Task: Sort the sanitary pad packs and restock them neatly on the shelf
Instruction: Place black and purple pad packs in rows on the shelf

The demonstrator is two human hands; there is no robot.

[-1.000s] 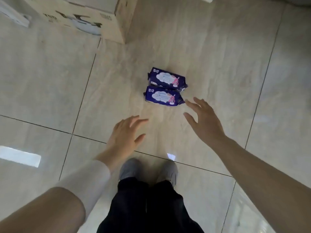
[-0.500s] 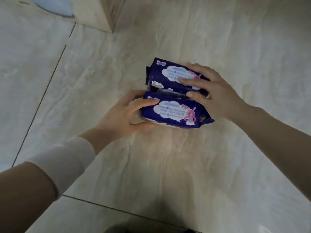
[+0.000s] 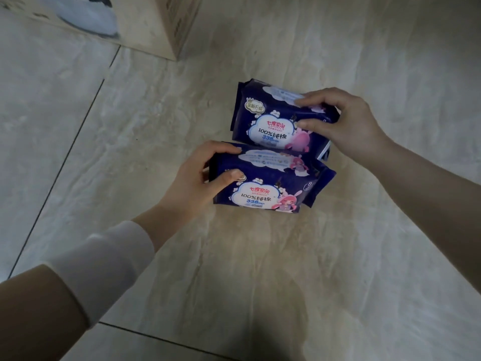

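Note:
Two dark blue sanitary pad packs with white cloud labels and a pink cartoon figure are over the tiled floor. My left hand grips the near pack by its left end, thumb on the front and fingers over the top. My right hand grips the far pack at its right end, fingers on top and thumb on the front face. Both packs are tilted with their front labels toward me. No shelf is in view.
A cardboard box with printed sides stands on the floor at the top left. Beige marble-look floor tiles with dark grout lines fill the rest of the view.
My hands reached down from above the floor to the two packs, closed on them, and tipped them up so their front labels face me. The view has come closer to the floor.

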